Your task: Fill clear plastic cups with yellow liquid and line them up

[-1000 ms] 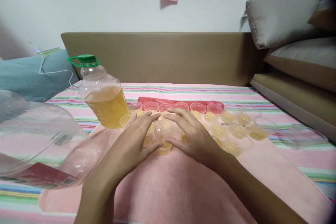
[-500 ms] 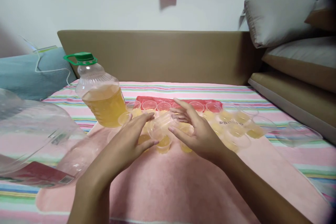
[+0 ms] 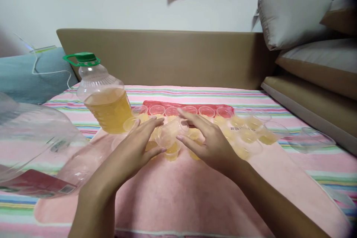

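In front of me, a clear plastic cup (image 3: 169,134) lies tilted over several cups of yellow liquid, between my two hands. My left hand (image 3: 142,139) is on its left side, thumb and fingers spread. On the opposite side my right hand (image 3: 208,137) has its thumb apart from its fingers, the fingertips overlapping the cup's rim. Whether either hand touches the cup, I cannot tell. Below it stands a cup of yellow liquid (image 3: 172,152). A green-capped bottle (image 3: 107,109), partly filled with yellow liquid, stands beyond my left hand.
A large clear bottle (image 3: 41,137) lies at the left. Filled cups (image 3: 248,137) spread to the right, and a clear cup (image 3: 311,141) lies beyond them. A red plastic wrapper (image 3: 184,105) lies behind the rows. Cushions (image 3: 295,20) are stacked at right; a pink cloth (image 3: 173,193) covers the front.
The right hand's fingers have come slightly closer together and lower around the tilted cup. The left hand has hardly moved. The whole view has shifted a little.
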Available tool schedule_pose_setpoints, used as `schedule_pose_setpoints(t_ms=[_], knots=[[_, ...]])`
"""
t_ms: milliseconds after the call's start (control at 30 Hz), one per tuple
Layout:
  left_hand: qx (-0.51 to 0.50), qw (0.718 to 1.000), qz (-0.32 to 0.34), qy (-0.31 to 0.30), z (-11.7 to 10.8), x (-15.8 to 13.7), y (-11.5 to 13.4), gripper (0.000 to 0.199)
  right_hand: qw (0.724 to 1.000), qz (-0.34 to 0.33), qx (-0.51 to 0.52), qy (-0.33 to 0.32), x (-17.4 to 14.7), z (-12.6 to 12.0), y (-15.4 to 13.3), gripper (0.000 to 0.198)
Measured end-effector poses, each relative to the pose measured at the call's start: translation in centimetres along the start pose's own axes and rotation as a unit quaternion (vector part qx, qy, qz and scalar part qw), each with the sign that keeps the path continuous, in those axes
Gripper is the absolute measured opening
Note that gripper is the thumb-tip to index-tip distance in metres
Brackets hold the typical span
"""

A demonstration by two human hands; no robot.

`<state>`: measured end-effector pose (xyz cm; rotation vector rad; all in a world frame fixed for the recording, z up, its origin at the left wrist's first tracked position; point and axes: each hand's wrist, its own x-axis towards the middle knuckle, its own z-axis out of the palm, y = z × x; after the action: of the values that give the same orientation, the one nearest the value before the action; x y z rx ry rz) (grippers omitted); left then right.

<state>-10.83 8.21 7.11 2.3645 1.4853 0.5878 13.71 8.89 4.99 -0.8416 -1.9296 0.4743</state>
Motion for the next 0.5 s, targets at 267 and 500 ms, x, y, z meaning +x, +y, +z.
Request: schedule_pose_setpoints(t_ms=[267, 500], knots=[[0.038, 0.998, 0.032, 0.025, 0.34, 0.03, -0.06, 0.056, 1.0, -0.006, -0.011, -0.008, -0.04, -0.35, 0.02, 0.038], [0.038, 0.999, 0.024, 0.011, 0.0, -0.26, 0.15, 0.061, 1.0, -0.017, -0.009, -0.003, -0.2, -0.4, 0.06, 0.034]])
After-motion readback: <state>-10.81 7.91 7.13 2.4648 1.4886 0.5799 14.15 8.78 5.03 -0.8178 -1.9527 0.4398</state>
